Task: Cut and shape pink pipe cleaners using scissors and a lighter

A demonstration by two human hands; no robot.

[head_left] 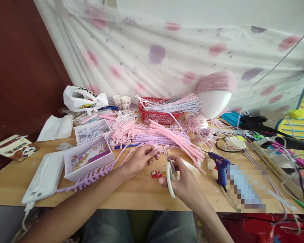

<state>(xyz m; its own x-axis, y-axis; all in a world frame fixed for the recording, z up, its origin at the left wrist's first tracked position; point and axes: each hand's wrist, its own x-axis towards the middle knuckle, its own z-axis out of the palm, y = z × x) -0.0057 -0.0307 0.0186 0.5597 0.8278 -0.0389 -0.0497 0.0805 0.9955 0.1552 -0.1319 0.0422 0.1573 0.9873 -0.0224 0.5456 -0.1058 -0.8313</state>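
My right hand [182, 180] grips white-handled scissors [170, 170], blades pointing up and away. My left hand [141, 158] is closed in a pinch on the end of a pink pipe cleaner [159, 147], held right at the scissor blades. Behind both hands lies a big heap of pink and lilac pipe cleaners [162, 135]. A small red piece [156, 174] lies on the wooden table [131, 192] between my hands. A lilac pipe-cleaner strip with side loops [91, 177] lies beside my left forearm.
A blue glue gun [219, 165] lies right of my right hand. White boxes of beads [90, 157] and a white power bank [44, 177] sit at left. A red basket [157, 114], a foam head [214, 98], paper cups [233, 144] and cables [281, 152] crowd the back and right.
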